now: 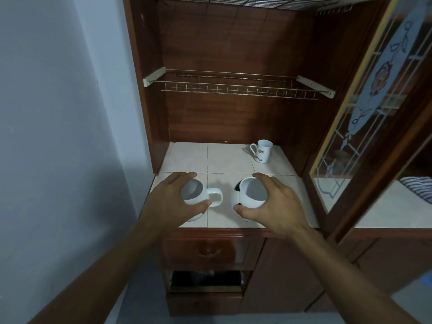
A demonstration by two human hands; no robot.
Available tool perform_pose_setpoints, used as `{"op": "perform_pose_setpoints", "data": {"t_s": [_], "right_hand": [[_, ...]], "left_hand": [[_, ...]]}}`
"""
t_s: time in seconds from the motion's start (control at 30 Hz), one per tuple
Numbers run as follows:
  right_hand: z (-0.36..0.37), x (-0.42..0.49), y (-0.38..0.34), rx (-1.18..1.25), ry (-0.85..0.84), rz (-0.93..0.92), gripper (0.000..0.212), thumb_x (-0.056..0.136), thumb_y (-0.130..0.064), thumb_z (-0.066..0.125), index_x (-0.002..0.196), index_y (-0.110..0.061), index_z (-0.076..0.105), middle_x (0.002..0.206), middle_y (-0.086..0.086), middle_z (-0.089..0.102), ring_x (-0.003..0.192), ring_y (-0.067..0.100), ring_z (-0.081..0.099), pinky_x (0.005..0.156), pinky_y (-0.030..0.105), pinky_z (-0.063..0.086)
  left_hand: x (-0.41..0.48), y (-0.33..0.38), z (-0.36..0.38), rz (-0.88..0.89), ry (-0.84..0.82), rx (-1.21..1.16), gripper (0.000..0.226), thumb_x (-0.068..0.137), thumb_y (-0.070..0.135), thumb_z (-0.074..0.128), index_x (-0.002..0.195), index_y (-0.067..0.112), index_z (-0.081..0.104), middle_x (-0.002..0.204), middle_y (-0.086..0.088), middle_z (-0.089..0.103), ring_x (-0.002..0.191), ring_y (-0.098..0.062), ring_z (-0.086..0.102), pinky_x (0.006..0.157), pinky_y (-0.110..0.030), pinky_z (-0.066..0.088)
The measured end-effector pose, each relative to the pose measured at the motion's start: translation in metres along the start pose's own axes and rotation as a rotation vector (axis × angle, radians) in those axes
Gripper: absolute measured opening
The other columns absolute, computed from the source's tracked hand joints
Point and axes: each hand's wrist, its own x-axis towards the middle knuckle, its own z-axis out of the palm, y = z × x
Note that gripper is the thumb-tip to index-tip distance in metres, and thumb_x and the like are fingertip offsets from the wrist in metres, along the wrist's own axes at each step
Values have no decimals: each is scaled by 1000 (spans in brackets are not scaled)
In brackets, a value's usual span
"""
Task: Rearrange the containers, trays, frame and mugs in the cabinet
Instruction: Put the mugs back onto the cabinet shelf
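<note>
Left hand (173, 199) grips a round white ceramic mug (195, 195), my right hand (272, 204) a black-patched white mug (253, 192), at the tiled counter (224, 160)'s front edge.

plain pale blue-grey wall (58, 113), left of view. gold-toned wire dish rack (233, 91) on two cream brackets, mounted high. leaded glass door panel with blue floral motif (383, 73), right. blue-and-white striped cloth (418, 188), far right, on pale counter (385, 213).

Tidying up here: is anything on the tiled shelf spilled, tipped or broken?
Nothing stands out. The white mug in the left hand, the black-and-white mug in the right hand and the printed mug at the back are all upright.
</note>
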Motion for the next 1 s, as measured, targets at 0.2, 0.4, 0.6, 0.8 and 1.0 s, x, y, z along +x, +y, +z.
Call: {"op": "perform_pose_setpoints", "data": {"t_s": [0.2,0.4,0.6,0.8,1.0], "right_hand": [[-29,-18,15,54,1,-18,99,64,-65,75,147,-25,37,144,-6,48,127,18,47,107,38,36],[-64,-34,46,12,35,-88,81,63,-66,75,129,-26,52,128,-8,58,112,17,54,95,37,43],[-87,-55,75,1,15,-127,78,62,-70,72,125,-28,53,124,-11,58,109,16,55,92,35,41],[-102,-76,88,-28,2,-108,78,64,-70,71,127,-28,50,125,-10,56,108,16,53,93,36,41],[-114,-89,101,-56,25,-57,79,64,-69,72,128,-28,50,124,-9,56,106,16,53,91,35,42]], "left_hand": [[-15,33,5,-27,-3,22,86,61,77,59,130,26,57,134,9,56,117,-14,53,97,-33,43],[-32,76,21,-49,8,26,85,62,76,61,131,27,55,136,8,55,119,-15,53,100,-38,46],[-46,117,31,-48,37,38,88,61,79,57,130,24,57,133,7,57,116,-15,55,97,-37,48],[-56,139,30,-1,38,18,89,61,78,58,129,21,59,130,3,60,115,-17,56,96,-42,50],[-60,150,31,25,-3,42,88,62,80,56,131,26,56,135,8,56,119,-15,53,98,-38,47]]}}
